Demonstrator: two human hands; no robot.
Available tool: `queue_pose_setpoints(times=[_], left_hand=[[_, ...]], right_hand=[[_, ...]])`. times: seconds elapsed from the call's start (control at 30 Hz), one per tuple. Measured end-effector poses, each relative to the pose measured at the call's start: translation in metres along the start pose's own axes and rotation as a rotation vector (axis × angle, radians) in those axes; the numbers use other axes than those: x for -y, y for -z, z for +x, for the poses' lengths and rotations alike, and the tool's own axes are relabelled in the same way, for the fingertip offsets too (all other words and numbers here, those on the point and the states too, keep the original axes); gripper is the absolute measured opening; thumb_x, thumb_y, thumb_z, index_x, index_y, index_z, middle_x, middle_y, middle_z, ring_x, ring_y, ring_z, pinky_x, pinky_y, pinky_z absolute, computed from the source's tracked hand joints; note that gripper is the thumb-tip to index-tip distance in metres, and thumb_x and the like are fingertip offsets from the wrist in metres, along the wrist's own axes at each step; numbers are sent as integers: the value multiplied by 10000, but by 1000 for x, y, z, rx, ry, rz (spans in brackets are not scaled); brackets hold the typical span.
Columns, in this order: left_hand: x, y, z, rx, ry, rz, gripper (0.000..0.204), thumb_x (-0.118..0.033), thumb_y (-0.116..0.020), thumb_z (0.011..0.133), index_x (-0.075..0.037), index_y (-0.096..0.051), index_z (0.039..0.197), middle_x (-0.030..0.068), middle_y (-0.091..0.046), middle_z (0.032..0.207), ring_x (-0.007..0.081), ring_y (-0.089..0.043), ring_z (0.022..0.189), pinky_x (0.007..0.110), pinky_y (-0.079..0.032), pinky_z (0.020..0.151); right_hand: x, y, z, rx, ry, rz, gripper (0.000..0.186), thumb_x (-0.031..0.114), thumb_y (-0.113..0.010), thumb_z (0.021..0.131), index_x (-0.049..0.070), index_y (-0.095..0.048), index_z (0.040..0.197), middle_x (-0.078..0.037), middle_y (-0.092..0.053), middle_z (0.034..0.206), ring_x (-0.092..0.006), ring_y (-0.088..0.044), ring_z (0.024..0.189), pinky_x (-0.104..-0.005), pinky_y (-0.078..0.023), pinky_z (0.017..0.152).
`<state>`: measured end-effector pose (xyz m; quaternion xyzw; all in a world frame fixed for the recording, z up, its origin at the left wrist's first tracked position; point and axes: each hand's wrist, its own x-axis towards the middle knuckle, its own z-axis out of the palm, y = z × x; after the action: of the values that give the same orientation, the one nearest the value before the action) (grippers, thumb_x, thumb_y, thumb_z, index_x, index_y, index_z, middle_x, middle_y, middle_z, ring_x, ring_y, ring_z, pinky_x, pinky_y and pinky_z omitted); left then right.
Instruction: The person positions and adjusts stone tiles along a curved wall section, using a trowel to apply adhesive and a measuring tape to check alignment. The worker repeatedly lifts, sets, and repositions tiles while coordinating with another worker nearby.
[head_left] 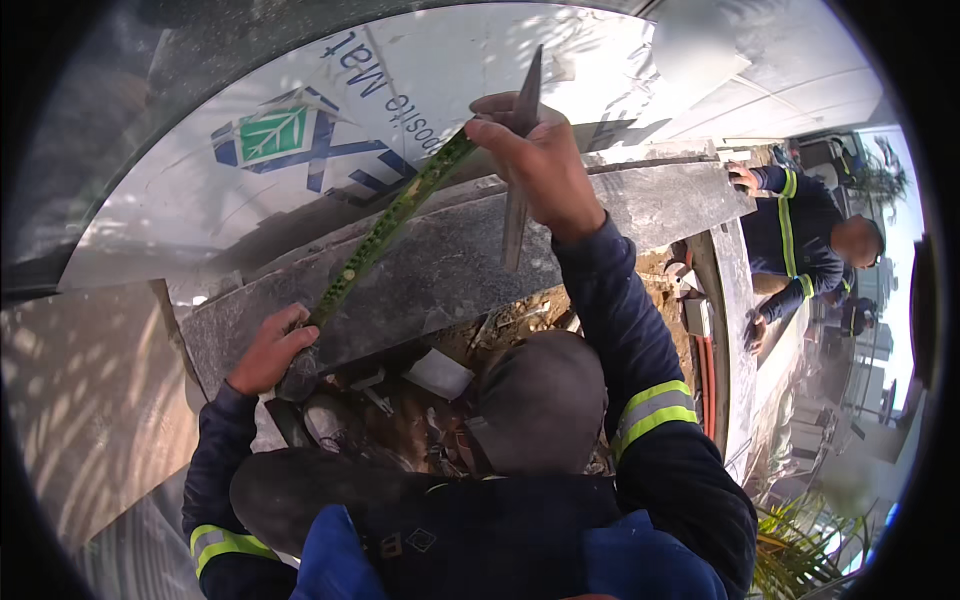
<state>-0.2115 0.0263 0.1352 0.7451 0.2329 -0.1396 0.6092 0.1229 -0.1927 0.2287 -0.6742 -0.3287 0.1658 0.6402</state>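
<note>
My left hand [268, 350] is closed on a dark tape measure [298, 372] at the lower left. Its green blade [385, 225] stretches diagonally up to my right hand [540, 165], which pinches the blade's end and also grips a long, pointed grey metal bar [515, 235] held upright in the picture. Both hands are over a long grey stone slab [650, 200]. Beneath them, beside my bent knee [535, 400], is an opening in the ground with soil [520, 325] and debris.
A white printed panel [600, 70] lines the far side. A co-worker [810, 235] in dark high-visibility clothing rests hands on the slabs at right, with another person [855, 315] behind. Orange pipes [708, 380] run in the trench. A beige board [90, 390] is at left.
</note>
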Motion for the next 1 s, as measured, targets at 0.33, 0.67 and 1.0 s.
queue_pose_setpoints(times=[0.33, 0.67, 1.0], left_hand=[[116, -33, -184, -596, 180, -405, 245, -175, -584, 992, 34, -712, 985, 62, -710, 875, 134, -622, 852, 305, -483, 830], [199, -7, -200, -794, 243, -251, 345, -257, -539, 982, 65, -625, 895, 138, -533, 686, 222, -520, 646, 400, -450, 650], [191, 14, -193, -681, 197, -10, 314, -220, -522, 1001, 66, -650, 995, 196, -660, 941, 272, -642, 834, 405, -517, 807]], right_hand=[[-55, -323, -41, 1124, -128, -342, 294, 265, -768, 873, -16, -738, 955, -76, -682, 775, -152, -624, 734, -301, -502, 734], [-78, -397, -66, 1154, 327, -560, 425, 326, -625, 994, 30, -607, 1298, -235, -682, 1122, -395, -659, 1062, -470, -502, 926], [-74, -447, -93, 1085, 189, -485, 278, 235, -714, 921, 9, -688, 1081, -158, -663, 784, -314, -632, 711, -397, -513, 723]])
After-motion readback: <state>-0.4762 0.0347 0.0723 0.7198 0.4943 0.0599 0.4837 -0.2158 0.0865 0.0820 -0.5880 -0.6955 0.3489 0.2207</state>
